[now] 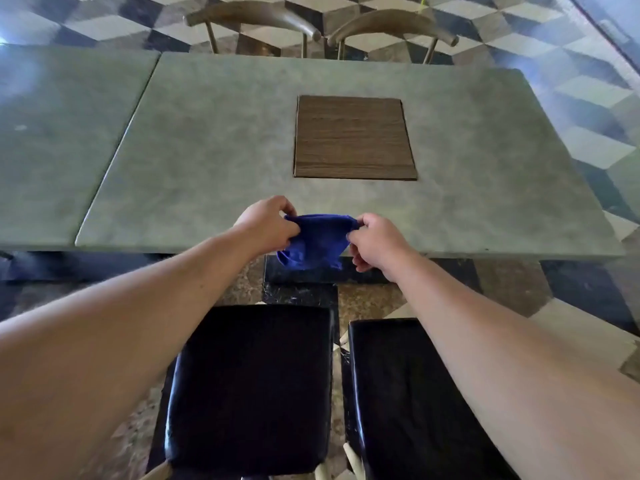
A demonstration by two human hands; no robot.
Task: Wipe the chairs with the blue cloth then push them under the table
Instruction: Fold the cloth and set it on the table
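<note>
Presently both hands are raised over the near edge of the table [485, 188], holding the blue cloth [313, 242] between them; the left hand [266, 228] has its fingers pinched closed on the cloth's left edge, and the right hand [375, 242] has its fingers pinched closed on the right edge; the cloth hangs slack between the two grips, bunched and drooping past the table's edge, and whether it touches the tabletop cannot be told. A grey stone-look top covers the table; a brown wood-grain panel [355, 138] is set into it, beyond the hands toward the middle; a second grey tabletop [62, 143] adjoins on the left, a narrow seam between the two. On the near side, two chairs with glossy black seats stand side by side, clear of the table; the left chair [249, 389] sits below the left forearm, the right chair [415, 403] below the right forearm, with a slim gap between them. On the far side, two chairs [252, 17] with curved wooden backs stand close against the table edge. A floor [585, 95] of light, grey and dark tiles surrounds the table.
</note>
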